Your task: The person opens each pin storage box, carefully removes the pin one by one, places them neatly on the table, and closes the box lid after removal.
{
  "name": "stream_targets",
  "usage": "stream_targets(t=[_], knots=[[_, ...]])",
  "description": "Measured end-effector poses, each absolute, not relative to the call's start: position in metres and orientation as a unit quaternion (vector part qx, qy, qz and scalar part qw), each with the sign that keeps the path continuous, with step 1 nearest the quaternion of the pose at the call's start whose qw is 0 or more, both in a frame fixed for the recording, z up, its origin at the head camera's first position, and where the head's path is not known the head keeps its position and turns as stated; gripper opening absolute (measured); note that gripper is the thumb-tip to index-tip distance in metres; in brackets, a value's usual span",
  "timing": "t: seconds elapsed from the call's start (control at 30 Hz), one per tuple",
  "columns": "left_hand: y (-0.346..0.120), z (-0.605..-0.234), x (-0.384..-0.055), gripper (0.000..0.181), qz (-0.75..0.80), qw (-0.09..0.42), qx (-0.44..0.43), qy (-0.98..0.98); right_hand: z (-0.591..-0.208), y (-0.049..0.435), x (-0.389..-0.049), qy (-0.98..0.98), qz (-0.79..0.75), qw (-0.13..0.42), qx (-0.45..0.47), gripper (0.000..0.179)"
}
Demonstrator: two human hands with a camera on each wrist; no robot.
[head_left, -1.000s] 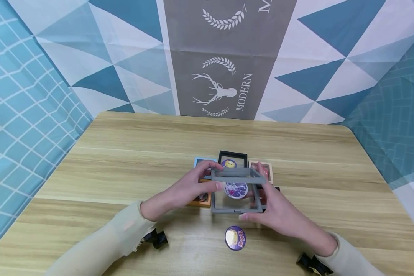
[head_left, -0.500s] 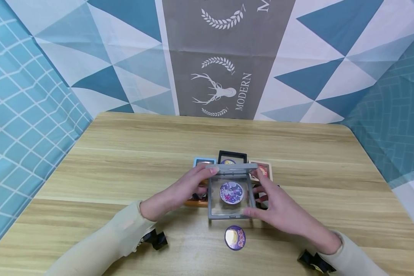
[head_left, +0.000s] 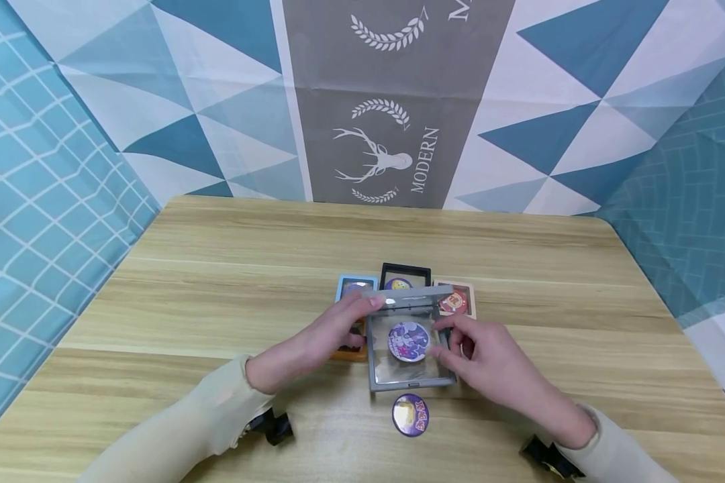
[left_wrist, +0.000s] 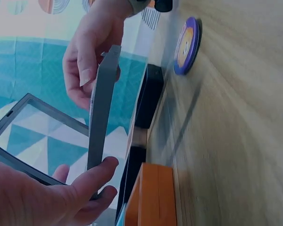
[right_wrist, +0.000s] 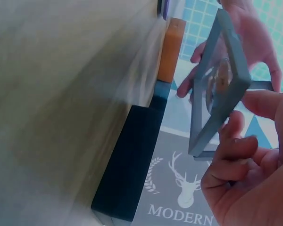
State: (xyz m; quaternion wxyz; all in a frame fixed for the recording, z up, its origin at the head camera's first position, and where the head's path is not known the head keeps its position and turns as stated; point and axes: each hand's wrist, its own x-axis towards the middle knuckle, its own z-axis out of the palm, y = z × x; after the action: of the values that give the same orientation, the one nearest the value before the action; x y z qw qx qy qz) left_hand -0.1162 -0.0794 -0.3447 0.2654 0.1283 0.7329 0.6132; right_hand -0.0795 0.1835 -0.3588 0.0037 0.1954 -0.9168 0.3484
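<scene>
A grey hinged display frame [head_left: 412, 386] with clear film stands unfolded, tilted above the table. Its lid [head_left: 411, 296] is raised at the far side. On the film of the lower half lies a round purple badge [head_left: 408, 341] with a printed picture. My left hand [head_left: 323, 339] grips the frame by its left side near the hinge. My right hand [head_left: 498, 362] is at the right side, thumb and forefinger at the badge's right edge and the other fingers curled. Whether these fingertips pinch anything is unclear. Another purple badge [head_left: 411, 414] lies on the wood in front.
Smaller frames lie behind and beside the work: a light blue one [head_left: 358, 279], a black one [head_left: 406, 268], a cream one [head_left: 472, 295] and an orange one [head_left: 347, 355]. Another black frame [right_wrist: 132, 165] shows in the right wrist view. A patterned cloth [head_left: 393, 100] hangs behind the table.
The grey frame has opened wider, its lower half tipped down toward me. My right hand has shifted from the frame's right edge to the badge's edge. My left hand keeps its grip.
</scene>
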Motion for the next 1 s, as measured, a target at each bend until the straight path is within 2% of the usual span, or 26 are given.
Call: stream_targets(t=[0.13, 0.3, 0.57, 0.9, 1.0], knots=[[-0.0772, -0.3432, -0.1104, 0.060, 0.606, 0.269, 0.137, 0.736, -0.3596, 0.1800, -0.0778, -0.929, 0.312, -0.009, 0.198, 0.039], [-0.0754, -0.3420, -0.1057, 0.065, 0.582, 0.274, 0.132, 0.754, -0.3610, 0.1778, -0.0770, -0.936, 0.289, -0.023, 0.198, 0.045], [-0.0759, -0.3424, -0.1057, 0.061, 0.589, 0.281, 0.144, 0.744, -0.3620, 0.1801, -0.0757, -0.908, 0.362, -0.018, 0.212, 0.025], [-0.0738, -0.3421, -0.1082, 0.051, 0.608, 0.279, 0.154, 0.727, -0.3615, 0.1847, -0.0779, -0.860, 0.464, -0.113, 0.179, 0.013], [-0.0737, -0.3422, -0.1082, 0.051, 0.613, 0.279, 0.154, 0.723, -0.3622, 0.1842, -0.0774, -0.858, 0.466, -0.123, 0.177, 0.010]])
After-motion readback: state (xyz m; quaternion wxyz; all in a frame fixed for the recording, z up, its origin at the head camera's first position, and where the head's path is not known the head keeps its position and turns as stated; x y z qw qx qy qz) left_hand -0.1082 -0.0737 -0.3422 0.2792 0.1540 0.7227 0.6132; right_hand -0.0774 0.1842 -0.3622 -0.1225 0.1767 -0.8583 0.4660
